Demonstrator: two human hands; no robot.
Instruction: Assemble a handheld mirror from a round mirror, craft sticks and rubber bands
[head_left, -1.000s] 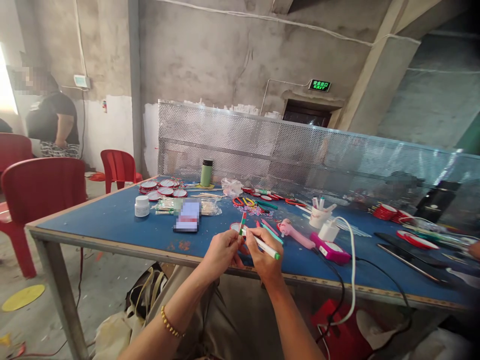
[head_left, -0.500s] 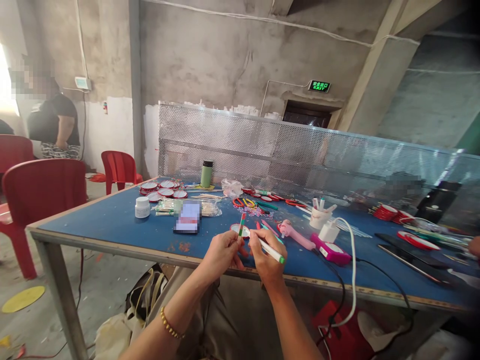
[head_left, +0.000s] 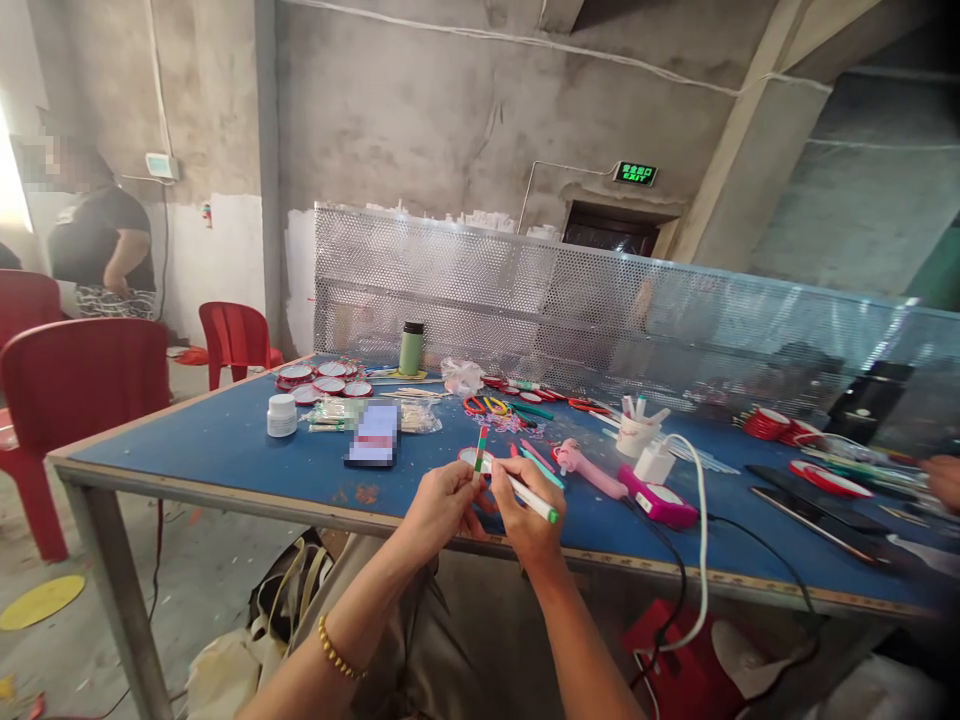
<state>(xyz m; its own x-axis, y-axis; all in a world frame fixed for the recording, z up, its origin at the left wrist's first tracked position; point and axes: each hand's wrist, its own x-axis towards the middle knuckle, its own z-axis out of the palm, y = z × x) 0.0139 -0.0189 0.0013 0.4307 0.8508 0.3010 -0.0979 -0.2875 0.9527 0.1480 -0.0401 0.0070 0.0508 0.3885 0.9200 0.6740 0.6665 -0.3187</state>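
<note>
Left hand: with our left hand [head_left: 439, 512] we pinch a small striped stick [head_left: 481, 446], fingers clamped on its lower end.
Striped stick: it stands nearly upright above the table's near edge, its red and green bands showing over our fingertips.
Right hand: our right hand [head_left: 531, 518] grips a white marker [head_left: 531, 496], fingers closed round it, its green end pointing down and to the right.
Marker tip: it is hidden by our fingers, so we cannot tell whether it touches the stick.
White disc: just behind the stick we see a red-rimmed white disc [head_left: 466, 457] lying on the blue table [head_left: 217, 445].
Left of our hands: a phone [head_left: 377, 432] rests against a clear bag of sticks [head_left: 421, 414], with a white bottle [head_left: 282, 416] farther left.
Right of our hands: we see a pink glue gun [head_left: 592, 472], a purple box [head_left: 660, 501] and a cup of pens [head_left: 636, 436].
Far right: another person's hand [head_left: 943, 482] shows, blurred, at the picture's edge.
Wrist: we wear a gold bead bracelet [head_left: 335, 655] on the left.
</note>
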